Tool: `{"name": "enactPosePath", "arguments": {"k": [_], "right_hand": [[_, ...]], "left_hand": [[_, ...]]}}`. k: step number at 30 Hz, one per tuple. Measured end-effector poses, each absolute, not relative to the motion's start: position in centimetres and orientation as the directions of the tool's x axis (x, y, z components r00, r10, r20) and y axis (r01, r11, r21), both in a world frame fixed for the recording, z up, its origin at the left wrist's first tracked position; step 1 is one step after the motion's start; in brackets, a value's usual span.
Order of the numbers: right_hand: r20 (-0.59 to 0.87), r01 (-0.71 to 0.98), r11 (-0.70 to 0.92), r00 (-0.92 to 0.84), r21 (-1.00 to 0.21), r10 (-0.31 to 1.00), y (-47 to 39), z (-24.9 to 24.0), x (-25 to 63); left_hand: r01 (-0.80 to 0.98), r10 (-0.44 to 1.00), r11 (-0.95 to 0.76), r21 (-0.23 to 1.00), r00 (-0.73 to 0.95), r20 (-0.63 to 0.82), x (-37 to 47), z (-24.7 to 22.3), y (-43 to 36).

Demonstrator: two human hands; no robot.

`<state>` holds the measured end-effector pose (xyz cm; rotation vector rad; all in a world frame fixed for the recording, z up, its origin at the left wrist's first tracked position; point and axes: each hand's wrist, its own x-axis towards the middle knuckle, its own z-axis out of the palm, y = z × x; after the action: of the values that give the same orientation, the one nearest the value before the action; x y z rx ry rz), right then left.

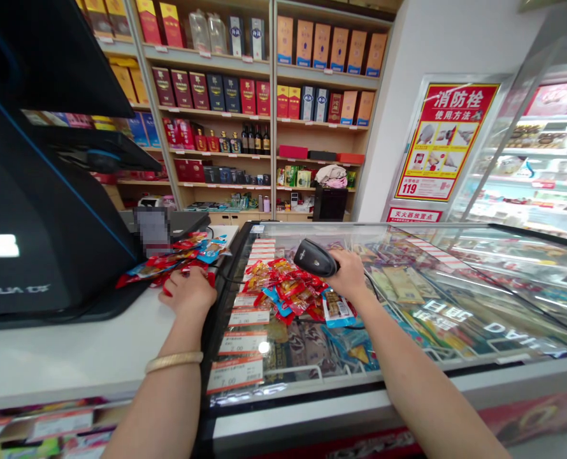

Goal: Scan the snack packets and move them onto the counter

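Where the scanner [315, 258] is: in my right hand [348, 274], with my fingers wrapped round its handle; its long way runs out to the left of those fingers, and its fat black head leans over the snack packs [290, 288].
Heap on the freezer [302, 417]: the snack packs lie on its glass, left of my right fingers and a bit nearer to me; they sit between my two hands, and my right one is closer.
Blue and white pack [338, 310]: just on my side of my right fingers, at the edge of the heap.
Left hand [188, 290]: fingers bent down over a red wrapper [211, 278] on the counter [49, 363]; I can't tell if they pinch it or only touch it.
Counter heap [177, 256]: more red and blue packs, just past my left fingers; the big black till [39, 217] stands to their left.
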<state>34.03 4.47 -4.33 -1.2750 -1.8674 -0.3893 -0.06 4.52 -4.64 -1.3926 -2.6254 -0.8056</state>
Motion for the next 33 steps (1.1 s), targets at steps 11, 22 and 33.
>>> {"name": "enactPosePath", "arguments": {"k": [11,22,33], "right_hand": [[0.760,0.875,0.450,-0.170,-0.176,0.628,4.4,-4.4,33.9],[0.817,0.788,0.596,-0.238,-0.154,0.525,3.7,-3.7,33.5],[0.773,0.702,0.708,-0.404,-0.080,0.488,1.9,-2.5,32.0]], "left_hand": [[0.754,0.566,0.186,0.630,-0.606,0.558,0.2,-3.2,3.7],[-0.768,0.991,-0.027,0.640,-0.106,-0.085,2.9,-1.3,3.1],[-0.744,0.907,0.421,0.519,0.344,-0.243,3.4,-3.6,4.6]]}}
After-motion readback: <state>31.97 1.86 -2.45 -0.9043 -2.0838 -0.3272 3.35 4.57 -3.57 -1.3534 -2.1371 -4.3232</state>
